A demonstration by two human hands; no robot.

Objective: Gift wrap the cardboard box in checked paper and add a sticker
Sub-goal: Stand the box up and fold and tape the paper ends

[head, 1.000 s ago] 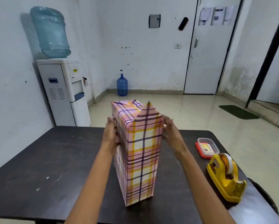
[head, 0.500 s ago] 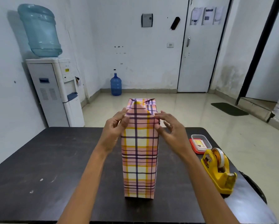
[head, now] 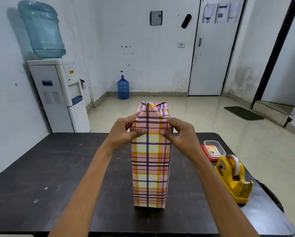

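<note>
Pink-and-yellow checked paper (head: 149, 119) is pinched at the top front edge of the box (head: 150, 170) by the left hand (head: 124, 131) and the right hand (head: 181, 134). Both hands are curled, with thumbs on the front. The box stands upright mid-table (head: 58, 168). To its right are a tape dispenser (head: 233, 183) and a tub (head: 213, 149) whose label is too small to read.

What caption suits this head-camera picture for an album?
Left hand and right hand pinch the pointed top flap of the upright checked-paper box on a dark table, yellow tape dispenser nearby.
</note>
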